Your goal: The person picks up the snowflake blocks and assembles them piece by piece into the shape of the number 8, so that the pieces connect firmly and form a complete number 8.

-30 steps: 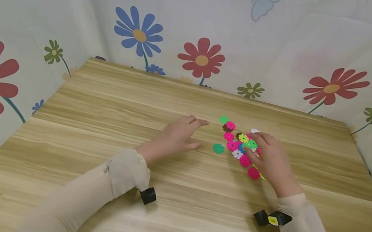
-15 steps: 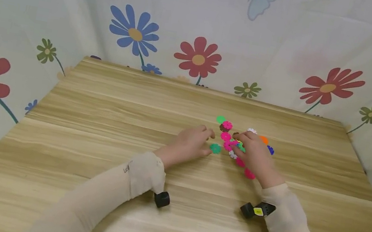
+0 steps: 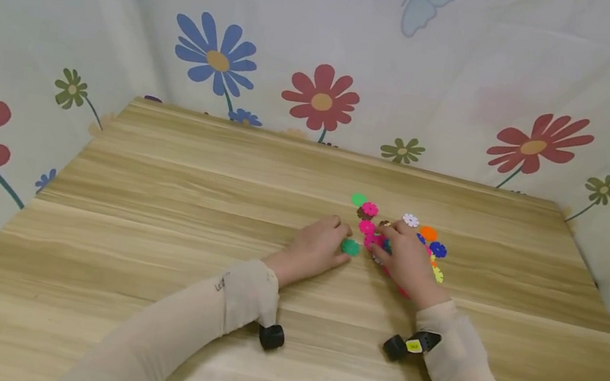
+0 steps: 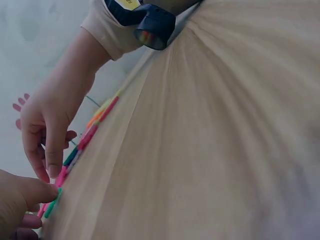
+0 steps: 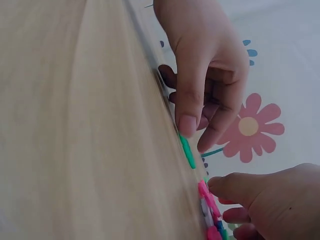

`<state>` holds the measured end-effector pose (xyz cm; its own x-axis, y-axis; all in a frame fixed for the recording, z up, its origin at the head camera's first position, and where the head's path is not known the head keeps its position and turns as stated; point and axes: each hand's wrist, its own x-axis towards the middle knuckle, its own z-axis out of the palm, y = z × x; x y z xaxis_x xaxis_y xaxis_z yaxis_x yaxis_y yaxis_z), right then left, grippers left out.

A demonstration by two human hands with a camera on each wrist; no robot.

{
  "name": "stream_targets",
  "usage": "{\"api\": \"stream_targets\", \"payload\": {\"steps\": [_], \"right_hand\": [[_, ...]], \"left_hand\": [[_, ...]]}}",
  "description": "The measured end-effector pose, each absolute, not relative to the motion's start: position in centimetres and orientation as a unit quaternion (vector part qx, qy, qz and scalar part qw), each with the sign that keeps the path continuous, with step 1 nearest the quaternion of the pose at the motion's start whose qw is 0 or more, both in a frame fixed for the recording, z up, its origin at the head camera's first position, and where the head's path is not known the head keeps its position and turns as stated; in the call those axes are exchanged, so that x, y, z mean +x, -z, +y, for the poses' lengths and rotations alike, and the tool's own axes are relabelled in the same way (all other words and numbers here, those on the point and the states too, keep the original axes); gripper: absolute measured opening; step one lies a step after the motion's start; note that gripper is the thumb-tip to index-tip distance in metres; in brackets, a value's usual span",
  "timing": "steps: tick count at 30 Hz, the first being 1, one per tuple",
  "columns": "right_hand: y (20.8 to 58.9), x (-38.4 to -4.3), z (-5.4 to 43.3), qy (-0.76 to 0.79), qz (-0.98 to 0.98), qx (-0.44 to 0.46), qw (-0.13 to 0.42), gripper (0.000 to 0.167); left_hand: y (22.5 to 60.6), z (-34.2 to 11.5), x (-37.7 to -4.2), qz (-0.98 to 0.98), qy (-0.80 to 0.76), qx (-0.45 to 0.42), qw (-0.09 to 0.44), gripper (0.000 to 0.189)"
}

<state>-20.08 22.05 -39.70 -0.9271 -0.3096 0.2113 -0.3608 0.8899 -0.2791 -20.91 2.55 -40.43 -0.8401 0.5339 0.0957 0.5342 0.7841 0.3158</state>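
My left hand (image 3: 315, 250) is bent around the near left side of a teal green notched snowflake disc (image 3: 351, 247). In the left wrist view, the thumb tip meets the edge of this green disc (image 4: 52, 202). A small gap separates it from the pile. My right hand (image 3: 406, 259) reaches over the left part of the heap, fingertips down among pink snowflake discs (image 3: 370, 239). From the right wrist, its thumb touches the edge of a pink disc (image 5: 204, 189). The palm and fingers hide the discs beneath.
Around the right hand lie a white disc (image 3: 411, 220), an orange disc (image 3: 429, 233), a blue disc (image 3: 438, 249) and a yellow disc (image 3: 437, 275). A light green disc (image 3: 359, 199) marks the pile's far end. The wooden table (image 3: 222, 176) backs onto a flowered curtain (image 3: 454, 74).
My left hand has moved right, up to the teal green disc. My right hand has slid left across the pile, uncovering orange, blue and yellow discs on its right.
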Motion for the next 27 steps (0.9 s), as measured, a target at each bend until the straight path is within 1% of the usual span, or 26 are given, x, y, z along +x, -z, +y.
{"api": "stream_targets", "payload": {"steps": [6, 10, 18, 27], "right_hand": [[40.6, -20.2, 22.1, -0.176, -0.965, 0.171, 0.088, 0.037], [40.7, -20.2, 22.1, -0.184, -0.964, 0.169, 0.095, 0.038], [41.0, -20.1, 22.2, -0.199, -0.963, 0.152, 0.094, 0.038], [40.9, -20.0, 21.9, -0.213, -0.962, 0.149, 0.083, 0.036]], "left_hand": [[41.1, 2.6, -21.1, -0.941, 0.178, -0.288, 0.011, 0.038], [41.2, 2.7, -21.2, -0.938, 0.208, -0.278, 0.001, 0.034], [41.2, 2.8, -21.3, -0.933, 0.251, -0.257, -0.023, 0.033], [41.2, 2.4, -21.1, -0.929, 0.258, -0.264, -0.004, 0.031]]}}
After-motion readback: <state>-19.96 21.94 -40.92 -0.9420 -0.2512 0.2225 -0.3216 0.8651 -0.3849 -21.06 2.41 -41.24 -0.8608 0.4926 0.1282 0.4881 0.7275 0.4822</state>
